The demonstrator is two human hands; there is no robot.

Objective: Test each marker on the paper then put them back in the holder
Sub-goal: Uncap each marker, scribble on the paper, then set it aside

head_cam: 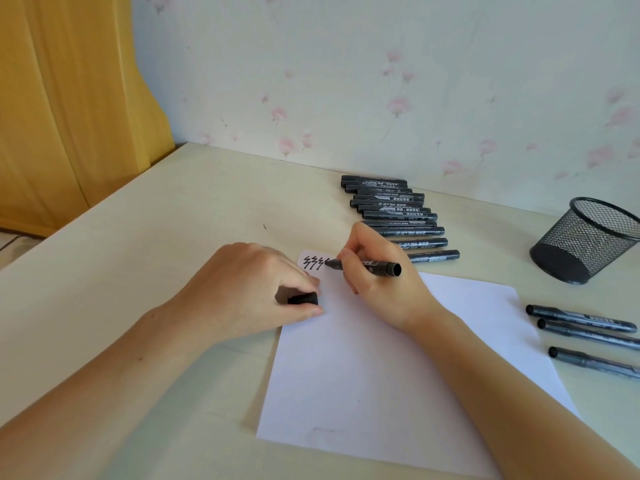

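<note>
My right hand (pixel 377 271) grips an uncapped black marker (pixel 367 266), fingers curled round its barrel, with the tip down on the top left corner of the paper (pixel 398 375). Black zigzag marks (pixel 313 262) sit there just left of the tip. The marker lies nearly level, its blunt end pointing right.

My left hand (pixel 252 292) rests on the left edge of the paper, fingers curled, pinching the black cap (pixel 304 298) between thumb and fingers. The heel of this hand lies on the desk (pixel 138 254).

Beyond my right hand a row of capped markers (pixel 394 211) lies side by side on the desk, close to the wall (pixel 381 81). The nearest ones are partly hidden behind my fingers. Three more markers (pixel 581 327) lie to the right of the paper, near the desk's right edge, apart from one another.

The holder (pixel 585 240), a black mesh cup, stands at the far right of the desk, tilted in this wide view. I can see no marker in it, though its inside is only partly in view. A yellow curtain (pixel 69 116) hangs at the left.
</note>
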